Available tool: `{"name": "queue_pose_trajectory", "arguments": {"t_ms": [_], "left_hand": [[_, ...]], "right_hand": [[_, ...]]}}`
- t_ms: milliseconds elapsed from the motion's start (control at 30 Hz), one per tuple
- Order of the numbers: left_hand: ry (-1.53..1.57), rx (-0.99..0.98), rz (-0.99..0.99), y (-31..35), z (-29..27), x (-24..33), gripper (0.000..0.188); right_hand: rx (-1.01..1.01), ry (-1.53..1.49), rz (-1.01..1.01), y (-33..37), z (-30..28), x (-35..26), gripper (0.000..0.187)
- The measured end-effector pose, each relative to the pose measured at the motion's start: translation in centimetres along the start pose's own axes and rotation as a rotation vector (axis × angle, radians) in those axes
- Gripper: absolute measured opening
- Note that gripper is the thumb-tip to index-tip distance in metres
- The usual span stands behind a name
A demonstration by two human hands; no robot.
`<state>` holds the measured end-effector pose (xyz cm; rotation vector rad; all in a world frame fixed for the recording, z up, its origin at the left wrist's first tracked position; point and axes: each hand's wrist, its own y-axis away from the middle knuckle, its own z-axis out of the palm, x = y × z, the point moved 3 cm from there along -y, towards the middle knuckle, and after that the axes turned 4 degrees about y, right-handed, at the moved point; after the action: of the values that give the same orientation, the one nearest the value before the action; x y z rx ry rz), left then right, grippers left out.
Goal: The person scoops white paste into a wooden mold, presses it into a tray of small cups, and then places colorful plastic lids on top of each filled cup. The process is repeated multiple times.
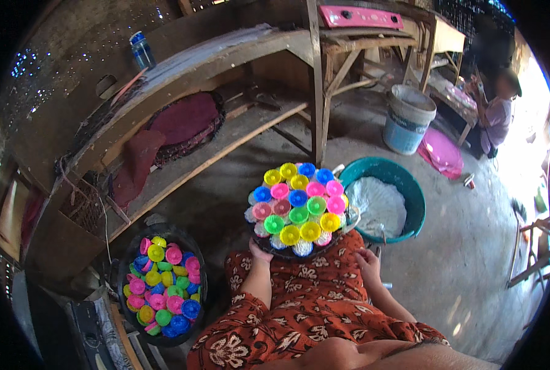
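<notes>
Left hand point(261, 251) holds the tray point(282, 253) by its near-left rim.

My left hand point(260, 251) grips the near left edge of a pan point(282, 253) above my lap, cup moulds point(298, 215) piled on it. Left of that grip, more moulds point(158, 301) lie in a tub point(140, 237). Right of it, past the pan, sits a basin point(418, 203) with powder point(376, 206) in it; a bucket point(403, 132) stands behind the basin. Beyond my grip, leftward, stretches a workbench point(296, 42), a bottle point(143, 53) on top.
</notes>
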<state>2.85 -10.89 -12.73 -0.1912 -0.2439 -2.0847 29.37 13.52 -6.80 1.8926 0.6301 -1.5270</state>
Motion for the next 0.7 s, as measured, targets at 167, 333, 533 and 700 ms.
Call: {"name": "queue_pose_trajectory", "arguments": {"t_ms": [167, 333, 533, 700], "left_hand": [[0.010, -0.043, -0.053, -1.0, 0.1, -0.1, 0.048], [0.007, -0.018, -0.072, 0.1, 0.7, -0.1, 0.048], [-0.002, 0.036, -0.092, 3.9, 2.0, 0.3, 0.048], [0.001, 0.088, -0.081, 6.9, 2.8, 0.6, 0.048]], "right_hand": [[-0.010, 0.059, 0.078, 1.2, -0.8, -0.1, 0.017], [0.026, 0.017, 0.136, 2.0, -1.7, 0.6, 0.018], [0.003, 0.122, 0.104, 0.6, -0.4, -0.2, 0.018], [-0.118, 0.321, -0.240, 0.0, 3.8, -4.4, 0.013]]}}
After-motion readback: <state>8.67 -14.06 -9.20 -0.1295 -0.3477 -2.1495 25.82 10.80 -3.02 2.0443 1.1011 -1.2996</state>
